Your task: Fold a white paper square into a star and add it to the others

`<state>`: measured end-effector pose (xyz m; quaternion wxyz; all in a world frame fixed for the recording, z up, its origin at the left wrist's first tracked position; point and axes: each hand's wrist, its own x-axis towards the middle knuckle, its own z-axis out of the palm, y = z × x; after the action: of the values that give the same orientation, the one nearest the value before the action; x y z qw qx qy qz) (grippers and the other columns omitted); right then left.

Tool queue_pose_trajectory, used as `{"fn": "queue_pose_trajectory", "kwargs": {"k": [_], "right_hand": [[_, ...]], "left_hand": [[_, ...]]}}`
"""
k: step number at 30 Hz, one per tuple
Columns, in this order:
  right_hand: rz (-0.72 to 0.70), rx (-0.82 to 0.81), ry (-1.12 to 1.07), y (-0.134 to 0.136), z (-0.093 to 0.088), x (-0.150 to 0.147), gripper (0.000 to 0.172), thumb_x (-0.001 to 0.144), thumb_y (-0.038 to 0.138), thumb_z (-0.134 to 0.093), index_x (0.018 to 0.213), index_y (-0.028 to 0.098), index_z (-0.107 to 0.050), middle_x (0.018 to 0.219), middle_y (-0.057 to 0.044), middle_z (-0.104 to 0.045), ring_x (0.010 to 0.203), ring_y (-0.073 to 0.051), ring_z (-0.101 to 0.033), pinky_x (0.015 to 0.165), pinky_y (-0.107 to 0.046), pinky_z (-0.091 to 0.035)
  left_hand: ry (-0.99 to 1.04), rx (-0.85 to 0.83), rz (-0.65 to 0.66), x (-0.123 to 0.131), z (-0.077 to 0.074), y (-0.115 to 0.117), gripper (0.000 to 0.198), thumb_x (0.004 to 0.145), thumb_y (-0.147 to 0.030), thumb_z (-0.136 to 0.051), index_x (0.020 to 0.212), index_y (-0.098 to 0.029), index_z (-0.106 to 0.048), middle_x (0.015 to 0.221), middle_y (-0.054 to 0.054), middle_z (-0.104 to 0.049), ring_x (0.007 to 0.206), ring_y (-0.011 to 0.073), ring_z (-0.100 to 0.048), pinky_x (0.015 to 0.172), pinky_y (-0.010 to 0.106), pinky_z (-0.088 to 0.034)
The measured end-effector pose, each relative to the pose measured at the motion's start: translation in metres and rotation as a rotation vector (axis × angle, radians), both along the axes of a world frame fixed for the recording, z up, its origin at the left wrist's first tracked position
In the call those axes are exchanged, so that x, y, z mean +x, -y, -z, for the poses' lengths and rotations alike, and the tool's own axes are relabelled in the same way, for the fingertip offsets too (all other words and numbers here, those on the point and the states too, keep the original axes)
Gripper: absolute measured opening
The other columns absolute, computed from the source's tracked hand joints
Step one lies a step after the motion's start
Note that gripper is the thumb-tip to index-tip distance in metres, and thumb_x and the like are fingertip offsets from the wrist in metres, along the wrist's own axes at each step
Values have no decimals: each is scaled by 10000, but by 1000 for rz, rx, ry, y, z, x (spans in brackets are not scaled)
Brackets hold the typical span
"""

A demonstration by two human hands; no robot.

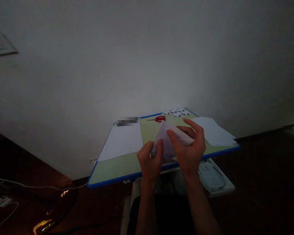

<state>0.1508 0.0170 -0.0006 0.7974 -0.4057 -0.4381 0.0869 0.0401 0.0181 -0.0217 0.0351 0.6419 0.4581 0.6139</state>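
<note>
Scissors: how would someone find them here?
Find the green desk with the blue rim by the white wall. At its far edge, beyond the folded paper, lie the scissors. Their red handles stand out; everything nearby is white paper.

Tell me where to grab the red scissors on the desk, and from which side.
Take the red scissors by the looped handles at their right end, from above: they lie flat on the desk, blade pointing left, beyond the folded paper, with paper cutouts close behind.
</note>
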Motion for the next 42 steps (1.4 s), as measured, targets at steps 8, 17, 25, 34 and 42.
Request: {"fn": "queue_pose_trajectory", "kwargs": {"k": [8,17,25,34,42], "right_hand": [[-72,-38,98,2,1,17,532,836,255,-842,1329,277,-644,921,-24,-761,835,-227,-734,800,-406,-629],[-225,-16,437,7,7,31,566,869,292,-852,1392,361,-648,958,2,-791,868,-225,-774,863,-410,-655],[-458,-125,395,1,12,29,1050,813,275,-900,1671,381,-305,1055,-28,-798,858,-255,-773,801,-439,-678],[-431,-173,456,0,0,30,794,833,268,-873,1556,300,-547,1012,-31,-840,829,-242,-784,779,-394,-659],[-176,-157,329,-3,-1,33,94,863,282,-832,880,210,-774,787,1,-796,690,-186,-729,649,-280,-579]], "left_hand": [[26,-166,197,-13,-5,2,198,935,-355,-698,824,-193,-720,765,14,-734,718,170,-657,693,274,-493],[193,-308,332,-25,-3,4,375,975,-556,-650,1058,-197,-714,692,15,-733,601,166,-660,558,245,-488],[291,-269,201,-26,0,1,393,998,-605,-590,985,-218,-659,570,-43,-582,452,110,-450,428,219,-296],[463,-191,147,-26,-12,3,427,1021,-502,-581,719,-218,-477,612,-62,-368,528,106,-362,467,210,-307],[246,-465,583,-32,-3,-4,400,908,-544,-762,1062,-181,-693,894,42,-740,765,169,-632,717,263,-516]]}}
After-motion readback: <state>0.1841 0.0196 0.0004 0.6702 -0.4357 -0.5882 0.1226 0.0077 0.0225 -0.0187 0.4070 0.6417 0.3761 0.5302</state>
